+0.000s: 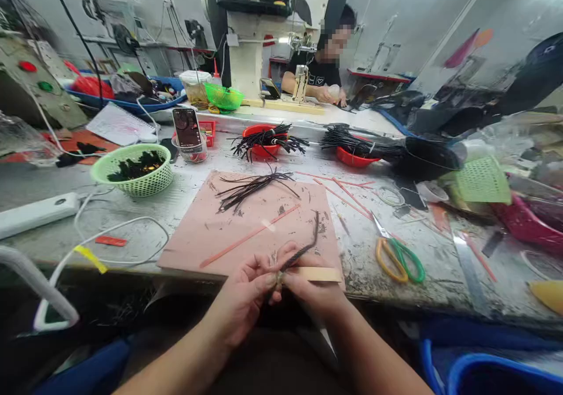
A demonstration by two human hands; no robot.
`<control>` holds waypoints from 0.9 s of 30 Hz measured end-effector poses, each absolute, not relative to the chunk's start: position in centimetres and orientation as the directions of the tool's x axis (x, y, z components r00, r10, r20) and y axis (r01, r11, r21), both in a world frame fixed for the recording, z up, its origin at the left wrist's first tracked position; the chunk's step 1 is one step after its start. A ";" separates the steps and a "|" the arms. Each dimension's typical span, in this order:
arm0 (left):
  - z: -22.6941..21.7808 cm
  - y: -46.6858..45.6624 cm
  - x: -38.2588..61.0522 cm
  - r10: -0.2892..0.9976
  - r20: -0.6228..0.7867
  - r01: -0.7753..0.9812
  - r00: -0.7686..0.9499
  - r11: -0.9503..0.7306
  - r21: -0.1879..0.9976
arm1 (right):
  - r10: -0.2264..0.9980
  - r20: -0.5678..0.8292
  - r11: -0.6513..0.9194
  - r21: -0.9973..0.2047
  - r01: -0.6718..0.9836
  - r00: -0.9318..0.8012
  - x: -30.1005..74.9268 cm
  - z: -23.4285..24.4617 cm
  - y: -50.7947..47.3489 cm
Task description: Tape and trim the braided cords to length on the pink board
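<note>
My left hand (244,295) and my right hand (308,286) meet at the near edge of the bench, both pinched closed on one thin dark strip (303,251). The strip rises from my fingers and curves up over a pink mat (246,225). A loose bundle of the same dark strips (253,188) lies further back on the mat, with a thin pink stick (248,236) lying slantwise in front of it. A tan flat piece (319,274) sits right beside my right hand.
Scissors with green and orange handles (398,257) lie right of the mat. A green basket (134,169), a phone propped in a cup (187,131) and two red bowls of dark strips (264,139) (356,154) stand behind. Another person (325,69) sits at a sewing machine (259,37). White power strip (37,212) at left.
</note>
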State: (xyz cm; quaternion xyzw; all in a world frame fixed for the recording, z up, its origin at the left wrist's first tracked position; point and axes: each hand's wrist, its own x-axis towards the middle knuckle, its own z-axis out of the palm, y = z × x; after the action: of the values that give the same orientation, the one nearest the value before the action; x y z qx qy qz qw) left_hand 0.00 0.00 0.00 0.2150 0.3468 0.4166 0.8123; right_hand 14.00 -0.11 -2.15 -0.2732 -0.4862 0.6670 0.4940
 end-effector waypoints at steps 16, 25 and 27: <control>-0.3 -0.4 0.1 0.888 -0.300 -0.424 0.349 0.435 0.794 | 0.930 0.310 0.307 -0.951 -0.048 -0.199 13.9 -1.4 -0.1; -0.5 -0.4 -0.1 0.763 -0.423 -0.366 0.489 0.620 0.694 | 0.903 0.271 0.238 -0.962 -0.135 -0.334 14.6 -1.1 0.5; -0.4 -0.4 -0.1 0.731 -0.454 -0.348 0.509 0.657 0.668 | 0.896 0.283 0.253 -0.959 -0.130 -0.343 14.7 -1.2 0.5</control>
State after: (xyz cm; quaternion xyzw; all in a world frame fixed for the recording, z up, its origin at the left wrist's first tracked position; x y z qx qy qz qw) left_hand -0.10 -0.41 -0.38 0.2562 0.3740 0.3251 0.8299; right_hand 14.66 0.51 -1.22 -0.3060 -0.6259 0.5290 0.4845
